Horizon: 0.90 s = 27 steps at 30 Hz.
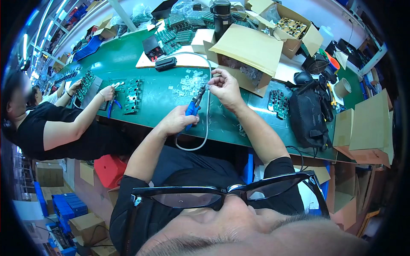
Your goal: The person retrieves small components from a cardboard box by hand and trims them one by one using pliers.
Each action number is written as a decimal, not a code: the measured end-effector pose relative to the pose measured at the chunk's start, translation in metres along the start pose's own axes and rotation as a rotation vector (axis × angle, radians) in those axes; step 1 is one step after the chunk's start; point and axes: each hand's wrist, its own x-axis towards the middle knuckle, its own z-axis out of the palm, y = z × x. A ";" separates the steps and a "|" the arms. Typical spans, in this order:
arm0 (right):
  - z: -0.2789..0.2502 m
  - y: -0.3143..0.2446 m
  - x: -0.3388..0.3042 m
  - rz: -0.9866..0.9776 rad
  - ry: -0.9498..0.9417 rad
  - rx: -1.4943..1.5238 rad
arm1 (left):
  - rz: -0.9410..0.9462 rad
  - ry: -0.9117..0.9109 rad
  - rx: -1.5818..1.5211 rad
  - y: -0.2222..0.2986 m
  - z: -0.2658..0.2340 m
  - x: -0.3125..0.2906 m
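My left hand (176, 120) is closed around blue-handled nippers (193, 106), their dark jaws pointing up and away from me. A grey cord (208, 115) loops below that hand and runs up past the jaws toward a black box-like device (165, 64). My right hand (226, 88) is closed in a pinch at the jaw tips, on a small clear plastic piece (208, 86); its exact shape is too small to tell. Just left of the jaws, many similar clear pieces (190, 84) lie in a loose pile on the green table (162, 96).
Ahead on the right, an open cardboard box (247, 47) holds more clear pieces. Green circuit boards (179, 32) are heaped behind, beside a dark thermos (221, 19). A black bag (309, 113) lies at right. At left, a co-worker (55, 119) handles boards and blue-handled pliers (112, 106).
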 end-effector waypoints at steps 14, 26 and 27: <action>-0.002 0.005 -0.001 0.019 0.045 -0.050 | -0.012 0.160 0.316 0.009 0.010 -0.004; -0.005 0.010 0.004 0.068 0.035 0.090 | -0.085 0.061 -0.590 -0.035 -0.005 0.014; -0.005 0.011 0.004 0.065 0.047 0.114 | -0.084 0.059 -0.594 -0.040 -0.011 0.017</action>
